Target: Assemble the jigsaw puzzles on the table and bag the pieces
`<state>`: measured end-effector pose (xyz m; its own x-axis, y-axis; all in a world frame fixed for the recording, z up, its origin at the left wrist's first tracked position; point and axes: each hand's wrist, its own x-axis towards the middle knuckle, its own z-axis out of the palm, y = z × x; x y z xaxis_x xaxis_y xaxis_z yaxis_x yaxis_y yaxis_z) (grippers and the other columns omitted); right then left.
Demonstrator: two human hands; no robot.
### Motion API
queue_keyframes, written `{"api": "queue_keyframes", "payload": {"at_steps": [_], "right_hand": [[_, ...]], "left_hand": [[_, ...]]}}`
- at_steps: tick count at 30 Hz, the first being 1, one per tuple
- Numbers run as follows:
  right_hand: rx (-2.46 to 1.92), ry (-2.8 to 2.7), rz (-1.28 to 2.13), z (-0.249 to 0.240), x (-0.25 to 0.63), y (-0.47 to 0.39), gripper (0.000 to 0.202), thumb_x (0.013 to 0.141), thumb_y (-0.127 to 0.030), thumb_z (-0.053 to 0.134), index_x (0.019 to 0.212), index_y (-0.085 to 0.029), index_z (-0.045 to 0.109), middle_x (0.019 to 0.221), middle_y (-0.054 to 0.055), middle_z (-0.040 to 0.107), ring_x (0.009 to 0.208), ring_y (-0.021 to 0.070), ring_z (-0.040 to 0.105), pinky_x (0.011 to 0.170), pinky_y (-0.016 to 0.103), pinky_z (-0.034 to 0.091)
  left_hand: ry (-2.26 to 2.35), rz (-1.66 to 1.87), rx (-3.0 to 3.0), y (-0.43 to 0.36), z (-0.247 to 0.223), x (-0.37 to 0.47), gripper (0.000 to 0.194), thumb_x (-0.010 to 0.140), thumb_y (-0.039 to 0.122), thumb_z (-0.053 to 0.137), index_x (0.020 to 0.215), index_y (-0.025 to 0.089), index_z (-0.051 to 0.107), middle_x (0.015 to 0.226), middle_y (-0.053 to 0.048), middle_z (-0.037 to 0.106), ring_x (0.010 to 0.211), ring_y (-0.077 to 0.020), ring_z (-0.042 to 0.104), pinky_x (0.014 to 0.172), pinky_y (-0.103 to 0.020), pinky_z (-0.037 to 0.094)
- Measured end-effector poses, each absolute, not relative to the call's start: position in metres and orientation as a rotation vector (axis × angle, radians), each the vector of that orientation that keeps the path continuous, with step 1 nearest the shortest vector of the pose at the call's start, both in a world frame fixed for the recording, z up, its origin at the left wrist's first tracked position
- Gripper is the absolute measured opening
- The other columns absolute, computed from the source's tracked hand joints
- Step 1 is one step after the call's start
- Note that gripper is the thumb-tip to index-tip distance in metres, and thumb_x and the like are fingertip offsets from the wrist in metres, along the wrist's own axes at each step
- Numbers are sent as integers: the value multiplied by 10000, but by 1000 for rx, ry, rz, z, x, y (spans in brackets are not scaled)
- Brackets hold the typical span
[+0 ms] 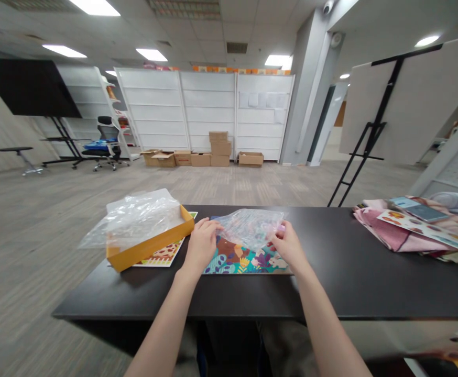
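Between my two hands a clear plastic bag (pixel 248 225) is held above a colourful illustrated board (pixel 232 264) with flowers and a white rabbit, lying on the black table (pixel 331 283). My left hand (pixel 205 238) pinches the bag's left edge over the board's left side. The bag's right end is between the fingers of my right hand (pixel 286 243), where a bit of pink or purple shows; whether it is in the bag cannot be made out.
A yellow box (pixel 150 248) filled with clear plastic wrapping (pixel 142 217) rests on a giraffe-patterned card (pixel 166 254) at the left. Pink cloths (pixel 386 230) and a sticker sheet (pixel 425 230) are piled at the right. Cardboard boxes (pixel 219 149) stand by the far shelves.
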<state>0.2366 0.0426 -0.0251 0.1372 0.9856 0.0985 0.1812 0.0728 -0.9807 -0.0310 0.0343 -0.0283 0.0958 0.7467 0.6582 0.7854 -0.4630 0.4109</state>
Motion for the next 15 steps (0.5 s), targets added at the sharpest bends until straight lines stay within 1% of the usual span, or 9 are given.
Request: {"api": "queue_keyframes", "payload": {"at_steps": [2,3,6,7,8,10,11,12,15], "right_hand": [[-1296,-1205,933,-29,234,43,587,677,-305,652,1196,-226,390,659,-74,630,572,171,672,499,256,549],[-1270,-1182,933,-29,233,43,601,673,-309,657,1199,-230,377,666,-77,627,592,178,684,531,274,574],[-1206,-1146,983,-29,227,40,552,671,-336,684,1126,-248,384,716,-65,644,644,185,703,606,312,607],[-1186,-1148,1016,-28,224,39,523,676,-346,690,1094,-253,389,734,-58,652,659,185,707,626,320,611],[-1164,-1167,1051,-28,220,38,492,684,-354,695,1064,-256,398,748,-52,659,674,185,709,644,326,611],[-1114,-1269,1103,-26,215,34,416,708,-373,696,1008,-253,433,759,-39,666,695,184,706,670,331,605],[-1084,-1352,1109,-25,213,32,371,725,-385,691,983,-247,462,770,-26,673,715,186,706,687,334,601],[-1057,-1447,1097,-23,213,30,323,746,-398,681,960,-239,498,790,-8,685,748,192,708,711,337,596],[-1090,-1697,929,-19,225,20,239,809,-426,638,919,-215,612,890,50,728,851,214,714,772,345,577]], "left_hand": [[-1674,-1305,-2281,34,-32,-31,389,876,31,419,1065,192,718,1292,-122,627,1249,-272,562,1091,-501,461],[-1700,-1321,-2271,32,-30,-30,373,902,64,422,1108,187,708,1331,-139,594,1258,-278,559,1085,-504,466],[-1708,-1406,-2334,20,-19,-20,269,965,268,503,1155,198,681,1322,-137,585,1250,-281,570,1090,-509,465],[-1689,-1411,-2403,14,-14,-16,283,960,343,544,1174,209,671,1332,-130,581,1254,-281,571,1093,-502,465],[-1658,-1372,-2494,8,-10,-11,332,935,407,597,1208,225,654,1375,-124,559,1284,-285,554,1099,-493,462],[-1599,-1234,-2632,-2,-5,-3,554,824,504,730,1308,272,593,1482,-109,481,1356,-313,496,1104,-496,459],[-1587,-1160,-2667,-6,-5,0,600,794,509,759,1320,283,581,1503,-104,464,1369,-321,484,1100,-499,462],[-1578,-1093,-2683,-8,-5,2,580,800,485,758,1314,284,581,1502,-99,471,1368,-318,486,1102,-498,460],[-1584,-944,-2681,-6,-12,1,331,898,291,644,1227,264,626,1386,-76,590,1291,-269,557,1099,-461,460]]}}
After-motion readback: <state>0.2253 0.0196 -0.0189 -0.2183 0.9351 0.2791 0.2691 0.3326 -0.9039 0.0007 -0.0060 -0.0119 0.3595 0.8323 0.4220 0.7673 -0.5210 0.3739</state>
